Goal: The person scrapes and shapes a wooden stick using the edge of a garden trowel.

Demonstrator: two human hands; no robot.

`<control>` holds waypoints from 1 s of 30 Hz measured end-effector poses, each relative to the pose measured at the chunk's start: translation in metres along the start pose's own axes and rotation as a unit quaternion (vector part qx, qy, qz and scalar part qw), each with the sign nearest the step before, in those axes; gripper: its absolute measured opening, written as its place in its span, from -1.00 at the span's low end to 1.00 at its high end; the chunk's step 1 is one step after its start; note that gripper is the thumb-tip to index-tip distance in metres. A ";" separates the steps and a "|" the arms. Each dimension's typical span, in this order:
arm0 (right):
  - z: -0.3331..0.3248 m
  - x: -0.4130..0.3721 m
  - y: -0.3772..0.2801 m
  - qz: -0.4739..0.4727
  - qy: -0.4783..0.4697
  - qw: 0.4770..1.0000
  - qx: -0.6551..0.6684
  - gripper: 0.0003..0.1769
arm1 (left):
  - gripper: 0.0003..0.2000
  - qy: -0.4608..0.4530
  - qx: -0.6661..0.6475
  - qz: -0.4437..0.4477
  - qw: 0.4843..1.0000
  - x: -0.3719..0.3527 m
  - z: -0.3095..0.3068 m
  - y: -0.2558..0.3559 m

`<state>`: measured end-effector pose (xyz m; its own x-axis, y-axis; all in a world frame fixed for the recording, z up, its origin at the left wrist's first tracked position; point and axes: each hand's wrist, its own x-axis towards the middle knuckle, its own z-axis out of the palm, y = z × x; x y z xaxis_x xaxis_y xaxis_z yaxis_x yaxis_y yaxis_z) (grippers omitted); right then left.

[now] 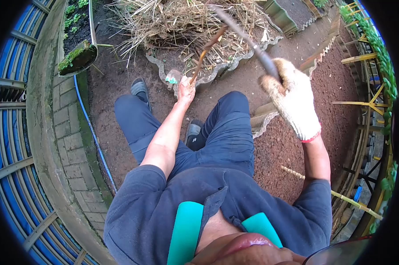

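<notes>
My left hand (186, 90) is bare and closed round the lower end of a thin brown stick (204, 54), which slants up and to the right. My right hand (290, 88) wears a white knitted glove with a red cuff and soiled fingers. It grips the dark handle of a long-bladed tool (248, 39), raised and pointing up and left; the blade is blurred. The blade is to the right of the stick, over a heap of dry straw (177, 24). A small greenish, dirty object (173, 78) is just left of my left hand.
Corrugated edging (208, 79) borders the straw bed in front of my knees. A mossy block (78, 57) stands at the upper left. A blue hose (91, 126) runs beside the brick path (69, 128). Bamboo supports (363, 104) and reddish soil (283, 150) lie right.
</notes>
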<state>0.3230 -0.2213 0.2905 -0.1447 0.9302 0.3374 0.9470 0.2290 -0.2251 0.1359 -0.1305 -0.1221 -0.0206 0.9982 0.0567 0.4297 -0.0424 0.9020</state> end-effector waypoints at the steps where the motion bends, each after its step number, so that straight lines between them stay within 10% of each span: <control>1: -0.010 0.003 -0.002 0.024 0.020 0.999 0.022 -0.65 | -0.69 -0.006 0.015 -0.011 1.000 0.002 0.005 -0.003; 6: -0.033 0.018 -0.039 0.147 0.308 0.912 0.226 -0.69 | -0.74 0.023 -0.033 0.032 0.999 0.005 0.015 -0.022; 9: 0.016 0.002 0.005 -0.048 0.144 0.987 -0.050 -0.64 | -0.73 0.017 -0.033 0.034 0.999 0.006 0.011 -0.016; 11: 0.016 -0.005 0.007 0.073 -0.082 0.993 -0.037 -0.54 | -0.73 0.008 0.013 0.022 1.000 -0.004 0.004 -0.010; 16: -0.027 0.016 -0.022 0.183 0.290 0.903 0.258 -0.66 | -0.76 0.009 -0.005 0.016 1.000 0.001 0.007 -0.014; 19: 0.022 0.003 0.018 -0.036 0.164 0.984 -0.062 -0.68 | -0.80 0.018 -0.006 0.008 1.000 0.003 0.008 -0.013; 20: 0.024 -0.002 0.019 0.073 -0.105 0.990 -0.052 -0.65 | -0.80 0.017 0.017 0.009 1.000 0.000 0.006 -0.013; 26: 0.013 0.009 0.005 0.215 0.086 0.944 0.236 -0.67 | -0.81 0.076 0.068 0.102 0.990 -0.015 0.003 -0.017; 30: 0.022 0.004 -0.001 0.287 0.080 0.871 0.390 -0.69 | -0.71 0.044 0.071 -0.044 0.996 -0.021 -0.002 0.003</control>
<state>0.3154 -0.2112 0.2722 0.3902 0.9178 0.0735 0.3579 -0.0777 -0.9305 0.1357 -0.1517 -0.1196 -0.1410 0.9897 0.0233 0.5456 0.0580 0.8360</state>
